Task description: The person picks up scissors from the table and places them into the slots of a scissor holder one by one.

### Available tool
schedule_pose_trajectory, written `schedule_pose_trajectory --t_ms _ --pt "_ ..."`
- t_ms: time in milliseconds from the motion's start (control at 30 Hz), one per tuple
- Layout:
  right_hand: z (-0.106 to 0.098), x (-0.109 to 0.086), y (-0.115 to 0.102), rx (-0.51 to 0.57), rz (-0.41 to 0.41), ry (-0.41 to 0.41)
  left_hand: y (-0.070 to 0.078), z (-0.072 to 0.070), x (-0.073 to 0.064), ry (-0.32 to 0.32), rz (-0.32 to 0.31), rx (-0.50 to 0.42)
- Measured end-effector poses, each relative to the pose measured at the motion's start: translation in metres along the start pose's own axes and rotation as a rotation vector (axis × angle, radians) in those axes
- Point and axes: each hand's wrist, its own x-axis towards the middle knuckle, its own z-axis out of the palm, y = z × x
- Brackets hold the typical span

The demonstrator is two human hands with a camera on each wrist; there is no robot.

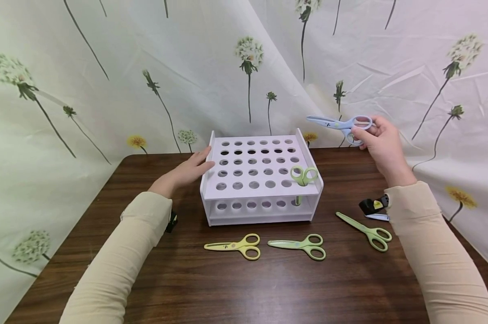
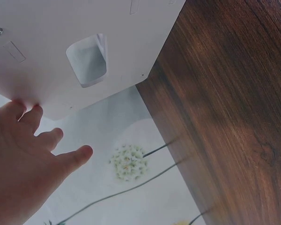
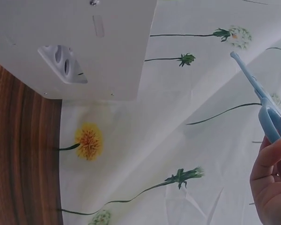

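My right hand (image 1: 383, 146) pinches a pair of blue scissors (image 1: 333, 123) by the handle loops, raised right of the rack with the blades toward the left. In the right wrist view the blue scissors (image 3: 253, 84) stand clear of the rack's side panel (image 3: 117, 56). A white rack (image 1: 248, 194) with rows of round holes sits in the middle of the table. Against its left side panel rest the fingertips of my left hand (image 1: 187, 171), its fingers extended. Green scissors (image 1: 304, 175) stand handles up in a front right hole.
Yellow scissors (image 1: 232, 246) and green scissors (image 1: 298, 245) lie before the rack. More green scissors (image 1: 365, 230) lie to the right, near a bluish blade (image 1: 377, 217) partly hidden by my right sleeve. A flowered cloth (image 1: 207, 67) hangs behind the wooden table (image 1: 228, 292).
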Motion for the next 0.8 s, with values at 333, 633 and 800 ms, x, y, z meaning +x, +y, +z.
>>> schedule_pose_trajectory --t_ms 333,633,800 --pt "0.010 -0.003 -0.007 0.011 0.000 -0.014 -0.001 0.000 0.001 -0.003 -0.019 -0.012" --pt "0.019 -0.004 -0.011 0.029 -0.001 -0.048 -0.001 0.001 0.001 0.002 -0.013 -0.013" --pt "0.024 -0.005 -0.013 0.081 -0.020 -0.086 -0.001 0.001 0.002 0.001 -0.001 0.003"
